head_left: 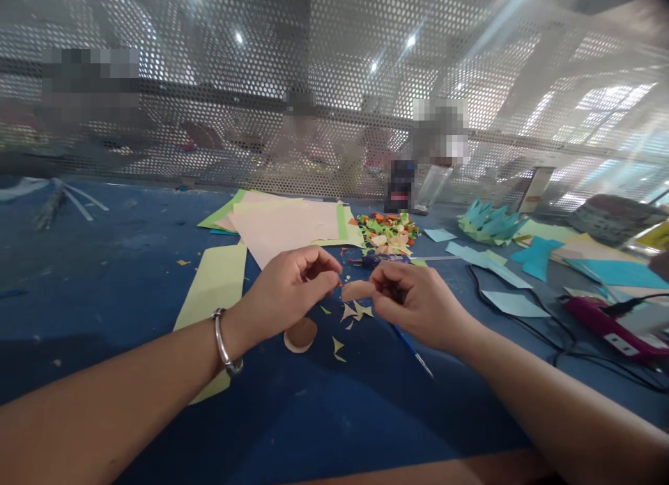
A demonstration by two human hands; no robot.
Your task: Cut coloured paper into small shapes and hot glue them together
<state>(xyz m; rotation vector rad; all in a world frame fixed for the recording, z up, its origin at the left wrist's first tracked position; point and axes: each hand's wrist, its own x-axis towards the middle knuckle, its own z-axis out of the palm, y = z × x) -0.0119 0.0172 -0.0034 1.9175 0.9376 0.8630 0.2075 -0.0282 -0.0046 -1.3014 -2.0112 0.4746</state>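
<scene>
My right hand [412, 304] pinches a small curved piece of peach paper [358, 290] over the middle of the table. Facing it, my left hand [297, 286] has thumb and fingertips drawn together close to the paper's left end. A speck of red shows at those fingertips, too small to name. On the table below my left hand lies a rounded brown and peach paper piece [300, 334]. Pale paper scraps [358, 311] are scattered under both hands. Partly behind my right hand is a dark blue object with a pointed tip [384, 260].
Peach and green paper sheets [287, 224] lie behind my hands, beside a heap of coloured clippings [389, 231]. A blue-handled thin tool [415, 352] is near my right wrist. Rightward are blue paper pieces [515, 304], a purple power strip [606, 328] and cables. A perforated metal screen [355, 74] borders the back.
</scene>
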